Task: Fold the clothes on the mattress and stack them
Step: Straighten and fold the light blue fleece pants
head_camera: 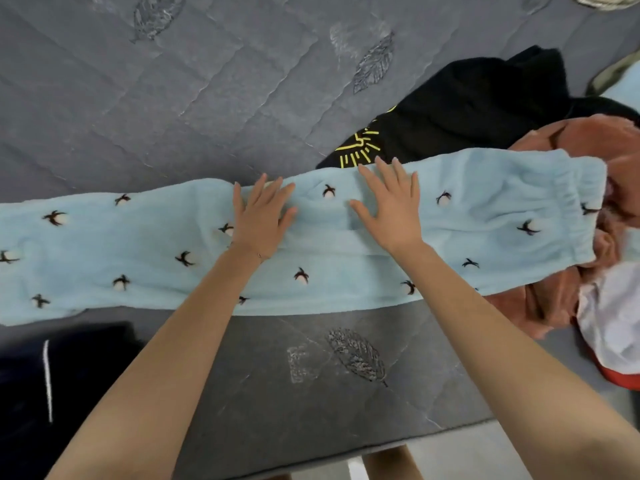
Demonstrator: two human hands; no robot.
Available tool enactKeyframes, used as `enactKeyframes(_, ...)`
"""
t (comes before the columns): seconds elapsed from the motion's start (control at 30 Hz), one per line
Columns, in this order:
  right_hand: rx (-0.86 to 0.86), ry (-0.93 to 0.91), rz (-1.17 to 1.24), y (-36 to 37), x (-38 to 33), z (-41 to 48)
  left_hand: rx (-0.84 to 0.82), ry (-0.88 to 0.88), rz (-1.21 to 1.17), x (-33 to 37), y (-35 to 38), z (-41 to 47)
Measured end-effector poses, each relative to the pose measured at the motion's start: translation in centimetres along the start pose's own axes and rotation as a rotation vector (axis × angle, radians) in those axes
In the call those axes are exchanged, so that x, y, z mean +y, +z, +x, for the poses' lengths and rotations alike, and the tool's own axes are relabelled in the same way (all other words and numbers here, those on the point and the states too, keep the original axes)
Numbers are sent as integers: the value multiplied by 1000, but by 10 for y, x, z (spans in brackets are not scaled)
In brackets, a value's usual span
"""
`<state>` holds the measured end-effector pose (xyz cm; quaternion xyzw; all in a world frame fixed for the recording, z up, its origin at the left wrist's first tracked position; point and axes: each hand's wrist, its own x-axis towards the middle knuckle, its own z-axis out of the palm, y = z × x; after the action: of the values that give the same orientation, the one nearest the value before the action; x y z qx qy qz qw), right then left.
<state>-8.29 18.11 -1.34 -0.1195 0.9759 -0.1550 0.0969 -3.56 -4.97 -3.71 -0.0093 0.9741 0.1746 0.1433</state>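
Note:
Light blue fleece trousers with small dark penguin figures lie flat across the grey quilted mattress, legs folded together, the elastic waistband at the right. My left hand lies flat on the cloth near its middle, fingers spread and straight. My right hand presses flat on the cloth just to the right, fingers spread toward the far edge. Neither hand grips anything.
A black garment with a yellow line print lies beyond the trousers at the right. A rust-coloured garment and a white one are heaped at the right edge. A dark navy garment with a white stripe sits at the near left.

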Motion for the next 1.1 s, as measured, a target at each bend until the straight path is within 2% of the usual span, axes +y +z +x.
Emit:
enactKeyframes(0.17,-65,69,-7,-1,34,32,-89,-134,10,31,13,34)
enactKeyframes(0.23,-96,73,-30,-3,41,37,-60,-126,14,37,11,41)
enactKeyframes(0.3,-55,58,-25,-5,45,41,54,-90,-42,41,4,47)
enactKeyframes(0.43,215,88,107,-19,51,52,365,-85,-163,55,-14,62)
enactKeyframes(0.5,214,76,127,-26,53,56,404,-131,-187,65,-17,70)
enactKeyframes(0.6,56,67,119,-34,62,54,267,-198,-177,82,-10,74)
enactKeyframes(0.77,173,90,57,-80,111,37,157,32,-116,140,-1,70)
enactKeyframes(0.9,94,170,7,-115,159,11,33,205,-39,202,18,69)
enactKeyframes(1.03,71,260,-80,-131,199,-12,-80,295,78,251,49,72)
enactKeyframes(1.1,100,319,30,-135,215,-19,-124,299,171,263,63,76)
